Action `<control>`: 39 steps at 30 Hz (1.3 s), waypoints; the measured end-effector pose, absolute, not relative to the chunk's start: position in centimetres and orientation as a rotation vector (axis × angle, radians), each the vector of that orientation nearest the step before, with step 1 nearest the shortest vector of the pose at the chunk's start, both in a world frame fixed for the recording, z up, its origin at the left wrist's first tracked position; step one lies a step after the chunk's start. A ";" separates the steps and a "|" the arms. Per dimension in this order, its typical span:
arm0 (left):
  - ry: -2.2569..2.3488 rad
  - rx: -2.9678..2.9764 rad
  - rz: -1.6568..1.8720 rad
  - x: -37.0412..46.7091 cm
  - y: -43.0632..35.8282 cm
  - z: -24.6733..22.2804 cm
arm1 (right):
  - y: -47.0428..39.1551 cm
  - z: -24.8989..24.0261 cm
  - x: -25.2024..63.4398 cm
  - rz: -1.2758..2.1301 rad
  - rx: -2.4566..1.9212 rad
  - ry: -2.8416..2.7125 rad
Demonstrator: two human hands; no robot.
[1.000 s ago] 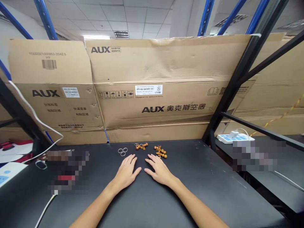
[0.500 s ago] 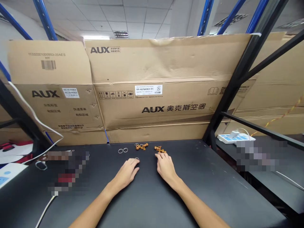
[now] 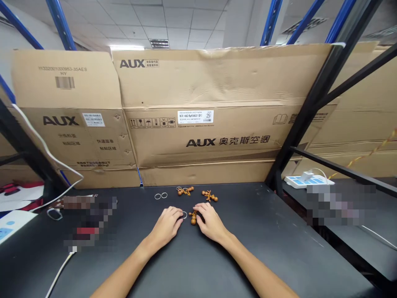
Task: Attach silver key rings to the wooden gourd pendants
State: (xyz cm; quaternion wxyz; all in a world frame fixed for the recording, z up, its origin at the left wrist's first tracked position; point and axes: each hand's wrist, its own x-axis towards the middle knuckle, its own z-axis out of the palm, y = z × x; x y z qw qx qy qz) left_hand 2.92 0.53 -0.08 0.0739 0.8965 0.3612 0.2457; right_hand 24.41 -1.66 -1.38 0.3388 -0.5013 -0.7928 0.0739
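A silvery metal ring sticks out at the fingertips of my left hand, which is closed on its edge. Just right of it, a small brown wooden gourd pendant with a cord loop is at the thumb and fingers of my right hand, closed on it; the exact contact is partly hidden. Ring and pendant are close together but look separate. Further back lie a bunch of gourd pendants with orange cords on the right and a cluster of pendants with rings on the left.
Two loose rings rest on the black tabletop. Cardboard panels stand along the back edge. To the left are a blurred-out object with a white cable and glasses. A power strip sits past the black frame post at right.
My right hand has come back from the right-hand bunch towards my left hand, bringing one gourd pendant with it. My left hand has barely moved, and its ring now shows more clearly.
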 end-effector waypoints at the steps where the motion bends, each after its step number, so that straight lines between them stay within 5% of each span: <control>1: 1.087 2.708 0.725 3.0 0.5 0.0 | -1.7 -1.3 24.4 0.190 -1.318 -2.071; 26: 1.081 2.809 0.593 3.3 0.4 0.5 | -1.9 -1.2 24.0 0.196 -1.356 -2.051; 39: 1.130 2.336 0.800 3.3 0.4 -0.3 | -2.1 -0.8 23.8 0.395 -1.100 -1.984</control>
